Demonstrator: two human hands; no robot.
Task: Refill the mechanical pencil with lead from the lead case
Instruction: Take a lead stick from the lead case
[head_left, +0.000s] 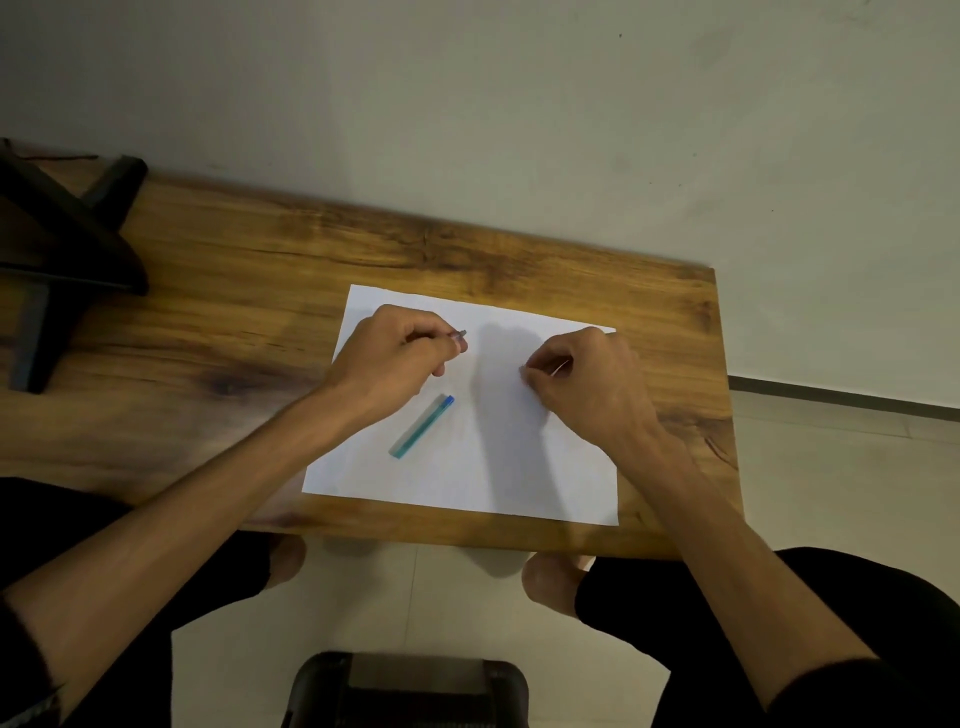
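Two hands, one sheet of paper, one teal lead case, one wooden table, one dark stand.

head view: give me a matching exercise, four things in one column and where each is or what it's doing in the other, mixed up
Things
1. left hand
2. right hand
3. teal lead case
4. white paper

States
A. lies flat on the wooden table
B. lies loose on the paper, no hand touching it
C. fingers pinched together low over the paper, contents too small to tell
D. holds a thin grey-tipped item above the paper

Pairs: 1-D, 2-C, 3-B, 4-A
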